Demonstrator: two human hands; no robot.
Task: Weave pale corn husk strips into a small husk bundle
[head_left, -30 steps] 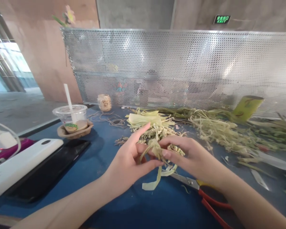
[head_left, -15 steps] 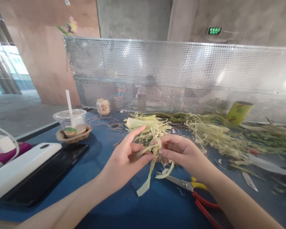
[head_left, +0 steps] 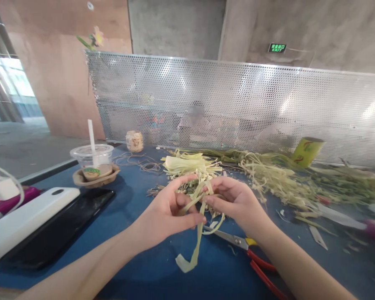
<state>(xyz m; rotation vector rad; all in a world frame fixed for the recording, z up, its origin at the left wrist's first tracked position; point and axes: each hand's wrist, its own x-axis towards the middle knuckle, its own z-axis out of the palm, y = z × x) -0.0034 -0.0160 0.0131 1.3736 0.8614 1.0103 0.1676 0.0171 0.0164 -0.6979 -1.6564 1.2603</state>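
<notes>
Pale green strips of dried husk (head_left: 199,241) are looped and crossed between my two hands, with one long end hanging down over the table. My left hand (head_left: 168,208) is closed around part of a strip, thumb pointing right and index finger stretched above. My right hand (head_left: 234,198) pinches the loop from the other side between thumb and forefinger. Just beyond my fingers lies a bundle of husk leaves (head_left: 187,163). Scissors (head_left: 237,241) with red and yellow handles lie under my right wrist, blades pointing left.
To the left are a black phone (head_left: 59,229), a white power bank (head_left: 34,221) and a plastic cup (head_left: 93,162) in a cardboard holder. Piled husk fibre (head_left: 275,179), a yellow-green tube (head_left: 306,152) and a knife blade (head_left: 340,216) are on the right. A perforated metal screen (head_left: 190,83) stands behind.
My left thumb has shifted slightly right and down along the hanging strip. The strip's free end has swung lower and curled. The view has tilted a little.
</notes>
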